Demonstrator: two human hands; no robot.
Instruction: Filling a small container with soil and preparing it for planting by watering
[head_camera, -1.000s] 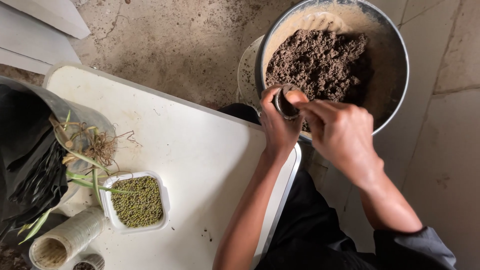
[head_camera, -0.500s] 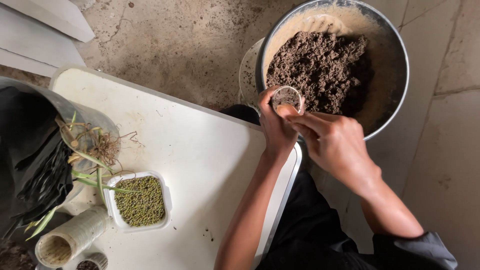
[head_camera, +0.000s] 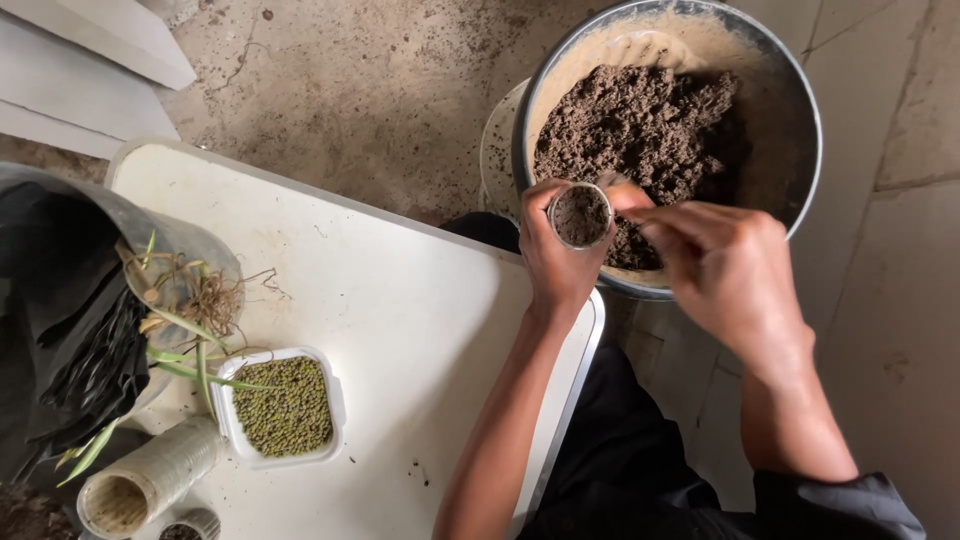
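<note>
My left hand (head_camera: 556, 262) grips a small clear round cup (head_camera: 580, 216) filled with dark soil, held over the near rim of a big metal bowl (head_camera: 800, 110). The bowl holds a heap of brown soil (head_camera: 640, 120). My right hand (head_camera: 725, 265) is right beside the cup, its fingers pinched together at the cup's rim; whether they hold any soil is hidden. Both forearms reach up from the bottom of the view.
A white table (head_camera: 400, 300) lies at left. On it stand a square tub of green beans (head_camera: 287, 405), a clear cylinder (head_camera: 150, 475) lying on its side, uprooted plants (head_camera: 190, 300) and a black bag (head_camera: 60, 330). Concrete floor (head_camera: 350, 80) surrounds it.
The cup has turned from tilted to mouth-up in my left hand. My right hand has stayed at its rim, shifting slightly right.
</note>
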